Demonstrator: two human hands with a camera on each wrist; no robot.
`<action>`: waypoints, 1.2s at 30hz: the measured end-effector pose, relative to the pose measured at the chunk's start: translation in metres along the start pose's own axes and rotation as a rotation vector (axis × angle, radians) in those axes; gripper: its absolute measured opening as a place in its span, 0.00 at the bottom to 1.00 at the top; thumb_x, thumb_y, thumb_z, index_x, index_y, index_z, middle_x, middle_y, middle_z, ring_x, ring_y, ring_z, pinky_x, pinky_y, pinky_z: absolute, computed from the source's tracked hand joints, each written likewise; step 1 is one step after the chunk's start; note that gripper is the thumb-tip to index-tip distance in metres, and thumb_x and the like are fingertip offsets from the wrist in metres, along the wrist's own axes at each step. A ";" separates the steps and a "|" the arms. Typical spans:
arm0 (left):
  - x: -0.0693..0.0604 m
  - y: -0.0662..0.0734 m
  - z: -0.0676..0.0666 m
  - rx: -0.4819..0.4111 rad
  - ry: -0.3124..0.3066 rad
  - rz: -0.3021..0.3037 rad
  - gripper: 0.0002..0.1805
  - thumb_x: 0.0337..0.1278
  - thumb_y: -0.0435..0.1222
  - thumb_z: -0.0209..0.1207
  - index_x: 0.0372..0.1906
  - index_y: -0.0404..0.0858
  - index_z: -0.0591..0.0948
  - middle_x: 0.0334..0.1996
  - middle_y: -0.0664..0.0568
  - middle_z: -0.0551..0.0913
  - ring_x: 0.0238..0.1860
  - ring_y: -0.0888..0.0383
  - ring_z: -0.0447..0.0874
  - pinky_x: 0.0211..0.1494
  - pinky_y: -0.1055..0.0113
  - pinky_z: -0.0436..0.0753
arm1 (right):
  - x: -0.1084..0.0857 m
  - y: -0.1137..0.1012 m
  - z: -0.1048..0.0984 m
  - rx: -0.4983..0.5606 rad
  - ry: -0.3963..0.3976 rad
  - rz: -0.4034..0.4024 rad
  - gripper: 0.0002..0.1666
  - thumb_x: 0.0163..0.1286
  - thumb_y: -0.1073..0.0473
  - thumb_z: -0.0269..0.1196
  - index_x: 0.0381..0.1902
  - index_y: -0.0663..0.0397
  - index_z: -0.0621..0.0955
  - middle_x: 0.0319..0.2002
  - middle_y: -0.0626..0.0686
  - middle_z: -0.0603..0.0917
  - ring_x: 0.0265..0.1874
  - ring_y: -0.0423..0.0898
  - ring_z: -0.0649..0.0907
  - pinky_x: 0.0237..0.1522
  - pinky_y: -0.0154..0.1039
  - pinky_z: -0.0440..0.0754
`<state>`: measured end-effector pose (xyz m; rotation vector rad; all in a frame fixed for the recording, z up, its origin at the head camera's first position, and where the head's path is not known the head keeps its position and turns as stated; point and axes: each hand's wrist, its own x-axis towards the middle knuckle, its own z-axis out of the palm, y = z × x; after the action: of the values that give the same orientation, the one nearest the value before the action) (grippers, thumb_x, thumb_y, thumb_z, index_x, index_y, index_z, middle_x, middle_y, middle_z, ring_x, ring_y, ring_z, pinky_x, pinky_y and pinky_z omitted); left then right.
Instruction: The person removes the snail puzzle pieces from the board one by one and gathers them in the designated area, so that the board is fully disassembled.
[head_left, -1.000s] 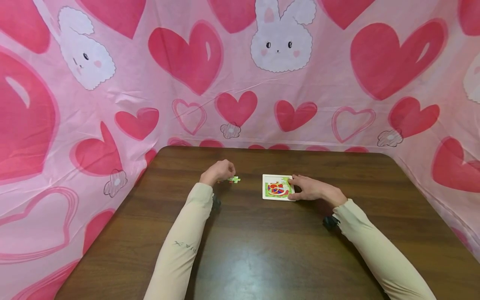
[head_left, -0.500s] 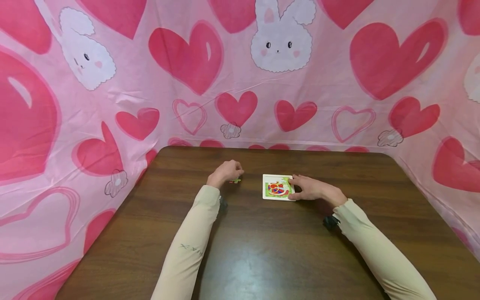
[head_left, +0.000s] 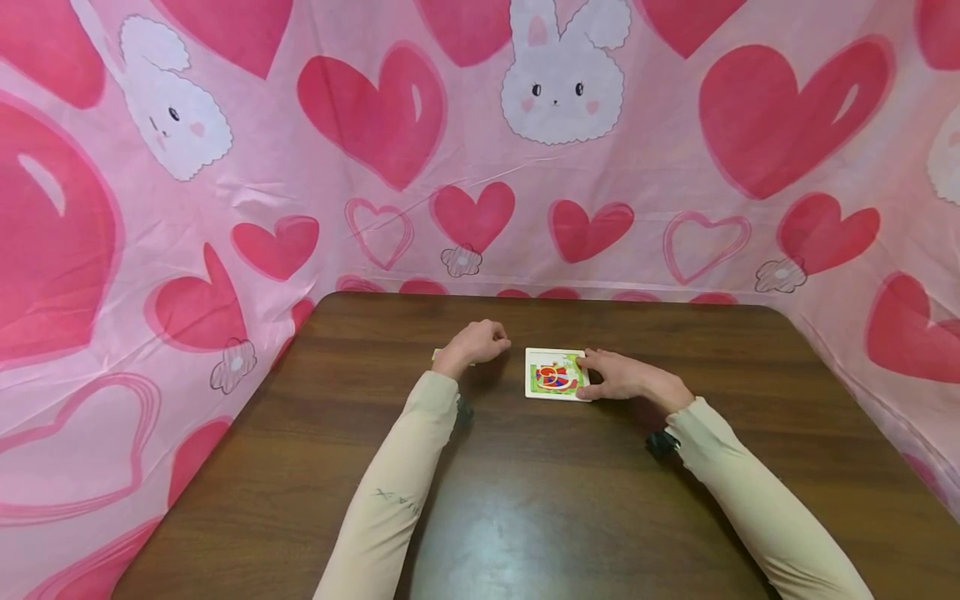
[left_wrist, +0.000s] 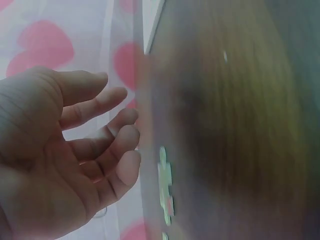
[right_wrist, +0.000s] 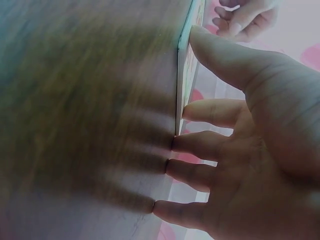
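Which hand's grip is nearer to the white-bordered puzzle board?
Right. The right grip touches the puzzle board at its right side, while the left grip is apart from it, off its left side.

A dark brown wooden table (head_left: 555, 483) with visible grain and rounded far corners catches a pale patch of light (head_left: 487, 542) toward its near side. Behind it and along both sides hangs a creased pink cloth (head_left: 480, 158), printed with red hearts (head_left: 372, 117), white rabbit heads (head_left: 562, 96) and small sketched flowers (head_left: 461, 262)
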<state>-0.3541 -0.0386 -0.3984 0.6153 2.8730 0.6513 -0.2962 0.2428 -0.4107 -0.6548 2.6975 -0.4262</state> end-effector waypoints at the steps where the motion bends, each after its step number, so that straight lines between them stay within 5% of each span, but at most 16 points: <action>1: 0.001 0.002 0.001 0.004 0.002 0.006 0.12 0.66 0.43 0.57 0.45 0.41 0.84 0.38 0.49 0.85 0.36 0.54 0.79 0.40 0.62 0.79 | 0.000 0.000 0.000 0.000 0.000 0.000 0.45 0.67 0.41 0.63 0.71 0.64 0.65 0.73 0.71 0.58 0.73 0.70 0.56 0.71 0.64 0.55; 7: 0.005 0.016 0.006 0.030 0.001 0.040 0.13 0.66 0.44 0.56 0.45 0.41 0.84 0.42 0.50 0.86 0.43 0.54 0.81 0.53 0.59 0.79 | 0.000 0.001 0.001 -0.010 0.007 -0.007 0.45 0.67 0.41 0.63 0.71 0.65 0.66 0.73 0.72 0.59 0.73 0.70 0.56 0.71 0.64 0.55; 36: 0.014 0.057 0.031 -0.135 -0.066 0.071 0.14 0.67 0.46 0.57 0.53 0.46 0.80 0.52 0.52 0.83 0.51 0.56 0.79 0.56 0.59 0.78 | 0.001 0.003 0.000 -0.009 0.004 -0.010 0.46 0.67 0.39 0.62 0.71 0.65 0.65 0.72 0.72 0.59 0.73 0.70 0.57 0.70 0.65 0.56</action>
<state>-0.3393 0.0259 -0.4012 0.7079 2.7299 0.8110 -0.2981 0.2450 -0.4122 -0.6709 2.7020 -0.4190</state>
